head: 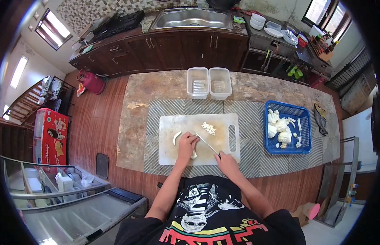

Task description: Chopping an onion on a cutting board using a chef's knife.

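A white plastic cutting board (174,156) lies before me on the table. My right hand (227,163) grips the dark handle of a kitchen knife (205,142), whose blade points up and left across the board. Fingers bent, my left hand (187,146) presses a pale vegetable piece (194,154) against the board beside the blade; the hand hides most of it. A curved white strip (176,137) rests to the left of that hand. Beyond the knife sits a small heap of finely chopped white bits (209,128).
A blue plastic basket (303,130) with several pale vegetable chunks (281,125) stands on the right. Two clear plastic containers (198,82) (220,82) stand behind the board. A dark cloth (320,119) lies near the right table edge. Farther back is a steel sink (192,19).
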A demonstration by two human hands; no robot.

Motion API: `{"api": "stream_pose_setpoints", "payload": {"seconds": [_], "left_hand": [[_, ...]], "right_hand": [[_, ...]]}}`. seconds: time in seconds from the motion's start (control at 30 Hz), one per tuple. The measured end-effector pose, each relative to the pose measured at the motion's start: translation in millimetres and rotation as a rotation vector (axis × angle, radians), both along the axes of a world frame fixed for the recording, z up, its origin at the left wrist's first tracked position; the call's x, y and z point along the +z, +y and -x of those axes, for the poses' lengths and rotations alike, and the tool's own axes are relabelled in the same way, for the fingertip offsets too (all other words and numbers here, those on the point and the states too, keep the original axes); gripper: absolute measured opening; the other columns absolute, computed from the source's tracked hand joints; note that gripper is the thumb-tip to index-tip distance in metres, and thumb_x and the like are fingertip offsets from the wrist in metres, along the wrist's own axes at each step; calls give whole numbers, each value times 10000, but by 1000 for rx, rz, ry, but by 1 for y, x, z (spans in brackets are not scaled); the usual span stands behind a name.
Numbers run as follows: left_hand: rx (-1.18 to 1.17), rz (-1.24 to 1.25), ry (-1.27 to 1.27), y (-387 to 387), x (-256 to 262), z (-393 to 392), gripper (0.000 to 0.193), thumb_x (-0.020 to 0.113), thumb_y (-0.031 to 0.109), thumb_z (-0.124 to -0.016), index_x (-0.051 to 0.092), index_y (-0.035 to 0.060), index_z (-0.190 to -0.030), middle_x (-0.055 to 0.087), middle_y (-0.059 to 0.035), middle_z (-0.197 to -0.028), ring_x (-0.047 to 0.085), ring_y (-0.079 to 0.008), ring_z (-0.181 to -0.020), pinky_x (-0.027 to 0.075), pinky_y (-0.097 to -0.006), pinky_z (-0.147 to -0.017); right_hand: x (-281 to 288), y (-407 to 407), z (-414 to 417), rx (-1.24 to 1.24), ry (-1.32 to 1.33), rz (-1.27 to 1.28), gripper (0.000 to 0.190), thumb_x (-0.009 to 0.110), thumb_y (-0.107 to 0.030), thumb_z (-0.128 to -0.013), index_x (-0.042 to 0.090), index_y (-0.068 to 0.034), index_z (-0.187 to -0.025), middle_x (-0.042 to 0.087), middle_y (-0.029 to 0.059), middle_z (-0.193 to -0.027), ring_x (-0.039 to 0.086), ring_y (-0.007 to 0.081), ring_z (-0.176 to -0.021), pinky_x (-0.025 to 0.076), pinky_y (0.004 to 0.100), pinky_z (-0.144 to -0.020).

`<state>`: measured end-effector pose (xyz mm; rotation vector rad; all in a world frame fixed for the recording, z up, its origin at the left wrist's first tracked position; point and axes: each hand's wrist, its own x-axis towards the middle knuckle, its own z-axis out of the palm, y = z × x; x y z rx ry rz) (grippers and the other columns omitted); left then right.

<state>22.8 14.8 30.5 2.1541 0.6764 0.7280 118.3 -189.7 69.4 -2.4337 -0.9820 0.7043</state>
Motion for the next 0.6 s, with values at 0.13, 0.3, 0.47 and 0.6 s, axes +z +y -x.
{"api": "stream_pose_setpoints", "payload": {"seconds": [0.13, 0.3, 0.47, 0.6], "left_hand": [[2, -3, 12, 1, 1, 0, 166, 814, 18, -754, 774, -1, -913, 616, -126, -784, 624, -273, -738, 506, -376, -680], [-34, 18, -14, 1, 2, 1, 158, 814, 23, -759, 773, 3, -910, 622, -120, -786, 627, -263, -744, 507, -370, -675], [-59, 41, 9, 6, -1, 2, 154, 819, 39, -759, 778, 21, -907, 625, -112, -788, 628, -265, -749, 510, -370, -680], [-88, -2, 9, 10, -2, 4, 149, 819, 52, -761, 780, 29, -903, 633, -110, -784, 630, -265, -753, 512, -373, -682]], "right_hand": [[3, 9, 5, -11, -57, 9, 404, 569, -402, -1010, 626, -5, -961, 655, 296, -728, 662, 502, -723, 528, 589, -658], [8, -23, 2, -1, -82, 55, 401, 572, -399, -1010, 625, -4, -970, 657, 284, -716, 666, 495, -711, 531, 584, -638], [-1, -18, -9, -42, -107, -9, 415, 574, -409, -1008, 631, -3, -940, 650, 293, -713, 656, 506, -713, 526, 588, -642], [11, -7, -8, -32, -36, -31, 417, 569, -413, -1010, 635, -12, -917, 661, 288, -732, 668, 500, -725, 531, 591, -654]]}}
